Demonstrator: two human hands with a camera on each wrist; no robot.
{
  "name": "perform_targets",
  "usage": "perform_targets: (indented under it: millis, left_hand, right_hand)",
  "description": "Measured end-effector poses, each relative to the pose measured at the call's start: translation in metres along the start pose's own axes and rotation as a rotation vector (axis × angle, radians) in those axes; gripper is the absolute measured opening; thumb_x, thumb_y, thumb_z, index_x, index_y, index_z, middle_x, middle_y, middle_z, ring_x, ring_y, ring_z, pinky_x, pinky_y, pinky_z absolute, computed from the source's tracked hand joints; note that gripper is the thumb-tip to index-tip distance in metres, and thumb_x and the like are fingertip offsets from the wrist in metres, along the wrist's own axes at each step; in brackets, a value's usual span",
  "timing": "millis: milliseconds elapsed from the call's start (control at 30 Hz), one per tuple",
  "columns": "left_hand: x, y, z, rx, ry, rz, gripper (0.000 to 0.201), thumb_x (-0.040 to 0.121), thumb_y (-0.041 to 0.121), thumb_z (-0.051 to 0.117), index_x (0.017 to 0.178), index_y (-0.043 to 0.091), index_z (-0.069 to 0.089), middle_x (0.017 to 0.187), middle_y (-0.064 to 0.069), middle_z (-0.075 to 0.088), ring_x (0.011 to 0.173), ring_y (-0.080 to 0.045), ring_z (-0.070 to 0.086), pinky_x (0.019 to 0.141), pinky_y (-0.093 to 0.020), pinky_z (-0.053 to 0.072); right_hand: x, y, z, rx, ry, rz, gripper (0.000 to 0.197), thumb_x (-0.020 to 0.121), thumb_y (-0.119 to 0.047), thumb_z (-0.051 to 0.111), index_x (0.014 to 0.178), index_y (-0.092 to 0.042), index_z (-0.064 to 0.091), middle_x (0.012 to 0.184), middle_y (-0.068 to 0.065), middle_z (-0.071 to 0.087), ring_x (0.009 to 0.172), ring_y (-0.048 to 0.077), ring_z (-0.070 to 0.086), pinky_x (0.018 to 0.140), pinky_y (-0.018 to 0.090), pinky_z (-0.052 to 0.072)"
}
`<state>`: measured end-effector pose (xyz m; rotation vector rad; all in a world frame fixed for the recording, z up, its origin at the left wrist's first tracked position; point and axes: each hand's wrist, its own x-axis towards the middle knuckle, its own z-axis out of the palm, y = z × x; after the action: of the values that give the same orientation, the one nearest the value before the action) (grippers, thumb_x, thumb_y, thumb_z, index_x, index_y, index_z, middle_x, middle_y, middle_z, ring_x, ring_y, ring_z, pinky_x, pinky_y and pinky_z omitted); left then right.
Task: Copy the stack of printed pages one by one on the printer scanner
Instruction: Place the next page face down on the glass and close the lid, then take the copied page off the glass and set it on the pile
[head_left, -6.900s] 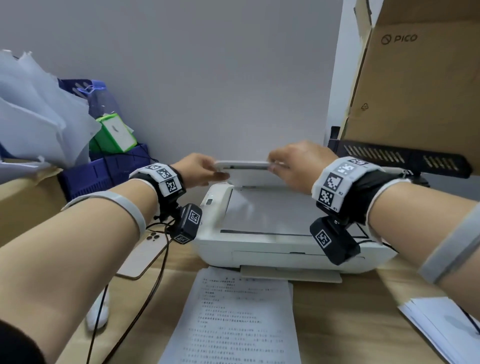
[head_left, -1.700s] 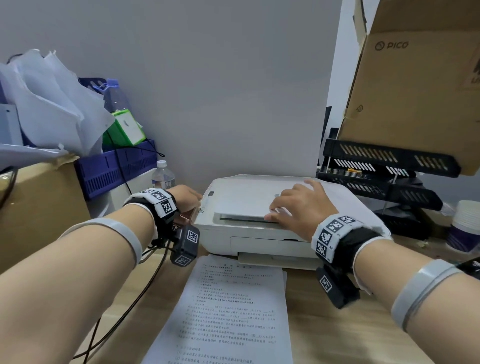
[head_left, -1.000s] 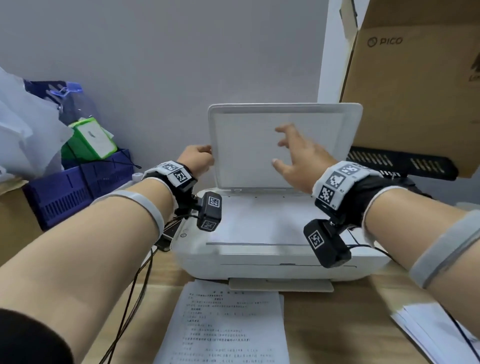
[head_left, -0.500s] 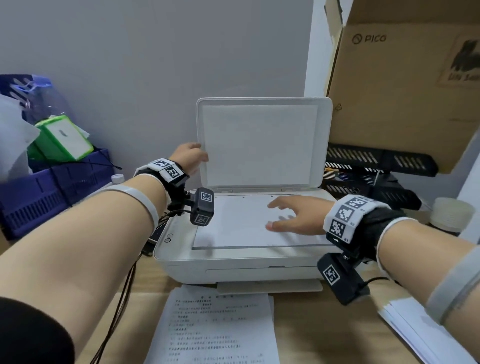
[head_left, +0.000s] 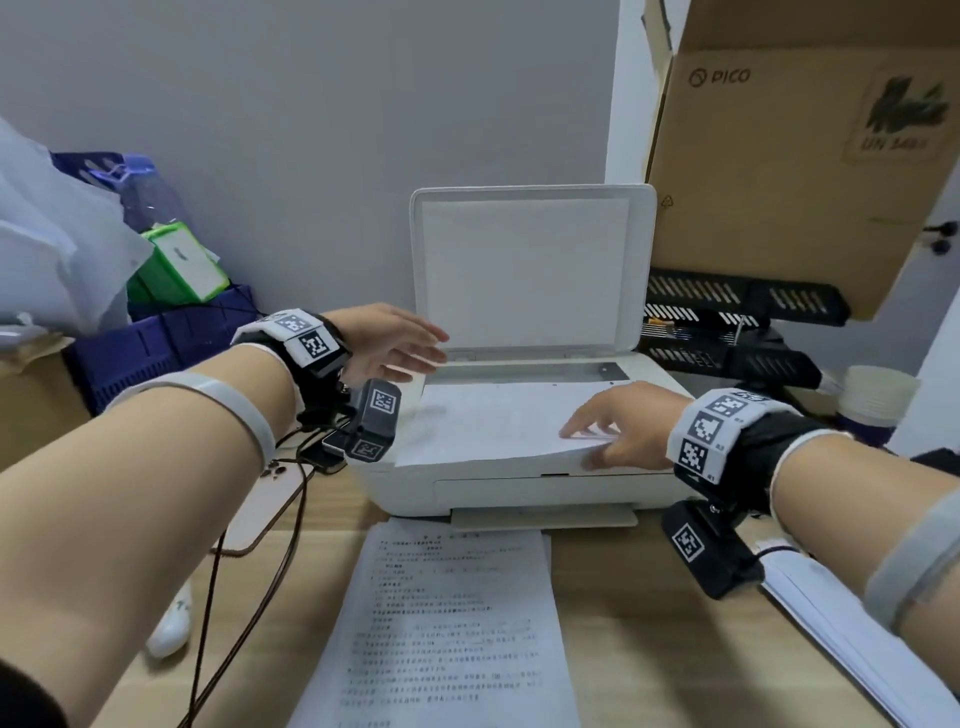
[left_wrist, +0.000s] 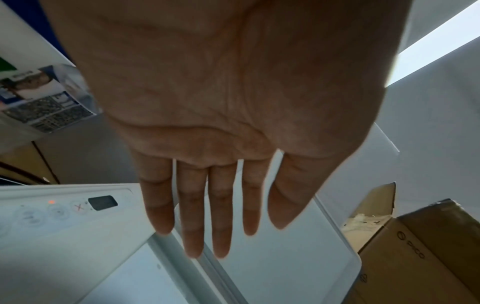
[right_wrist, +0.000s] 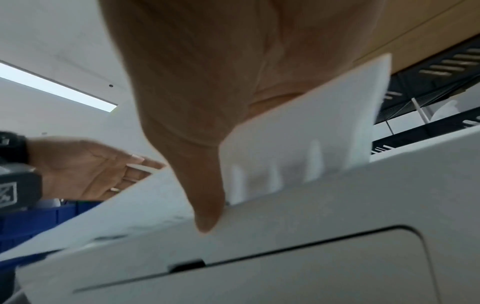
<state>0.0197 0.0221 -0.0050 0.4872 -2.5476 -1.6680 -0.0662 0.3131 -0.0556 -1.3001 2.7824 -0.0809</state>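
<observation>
Wooden surface (head_left: 649, 597) carries the printer (head_left: 519, 488), lid (head_left: 524, 270) upright. Right hand (head_left: 623, 431) pinches the sheet (head_left: 488, 426) on the glass, near corner raised; left hand (head_left: 389, 343) hovers, fingers (left_wrist: 221, 216) straight, holding nothing.

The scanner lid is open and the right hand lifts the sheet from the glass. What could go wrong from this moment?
The lid stands upright with no hand on it; the left hand hovers open beside it, so it might drop. The right hand pinches the sheet at one corner only, so it could bend or slip.
</observation>
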Motion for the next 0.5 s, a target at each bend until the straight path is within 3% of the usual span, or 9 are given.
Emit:
perform_targets:
  millis: [67,133,200,300,400,500]
  left_hand:
    - [-0.008,0.002,0.002,0.005,-0.08,-0.018,0.029,0.102,0.026,0.05,0.124,0.015,0.064,0.115,-0.005,0.073,0.113,-0.022,0.065,0.107,-0.042,0.043]
    - [-0.011,0.007,0.009,-0.042,-0.134,-0.013,0.037,0.102,0.039,0.044,0.124,0.017,0.065,0.116,-0.007,0.072,0.115,-0.025,0.064,0.106,-0.043,0.042]
    - [-0.008,0.015,0.02,-0.105,-0.146,0.048,0.049,0.1,0.051,0.042,0.121,0.013,0.065,0.115,-0.012,0.072,0.113,-0.029,0.065,0.105,-0.047,0.042]
    - [-0.002,0.035,0.047,-0.223,-0.183,0.144,0.063,0.087,0.064,0.048,0.12,0.012,0.063,0.114,-0.013,0.072,0.108,-0.028,0.068,0.097,-0.045,0.049]
    - [0.006,0.063,0.089,-0.17,-0.168,0.228,0.03,0.09,0.026,0.068,0.113,0.008,0.063,0.112,-0.014,0.072,0.103,-0.029,0.071,0.086,-0.041,0.058]
    - [0.017,0.087,0.139,-0.106,-0.162,0.249,0.026,0.09,0.009,0.068,0.115,0.005,0.063,0.108,-0.013,0.073,0.095,-0.025,0.073,0.077,-0.034,0.06]
  right_hand:
    - [-0.012,0.003,-0.012,0.073,0.098,0.041,0.015,0.09,-0.045,0.064,0.098,-0.036,0.074,0.1,-0.011,0.072,0.092,0.014,0.066,0.084,0.03,0.053]
    - [-0.028,0.011,-0.031,0.16,0.252,0.124,0.018,0.095,-0.04,0.059,0.092,-0.033,0.075,0.092,-0.005,0.072,0.081,0.017,0.067,0.076,0.035,0.056]
    - [-0.047,0.023,-0.05,0.242,0.423,0.21,0.02,0.097,-0.035,0.057,0.088,-0.029,0.074,0.088,-0.004,0.07,0.081,0.02,0.064,0.07,0.032,0.051]
    - [-0.076,0.051,-0.073,0.305,0.612,0.32,0.033,0.097,-0.035,0.057,0.068,-0.02,0.064,0.072,0.002,0.066,0.075,0.027,0.062,0.06,0.031,0.041]
    - [-0.109,0.079,-0.086,0.299,0.682,0.457,0.03,0.094,-0.037,0.06,0.08,-0.012,0.068,0.079,0.009,0.068,0.08,0.03,0.064,0.063,0.03,0.045]
    - [-0.148,0.109,-0.081,0.205,0.602,0.636,0.017,0.09,-0.031,0.063,0.09,-0.015,0.069,0.088,0.01,0.069,0.084,0.033,0.062,0.07,0.035,0.047]
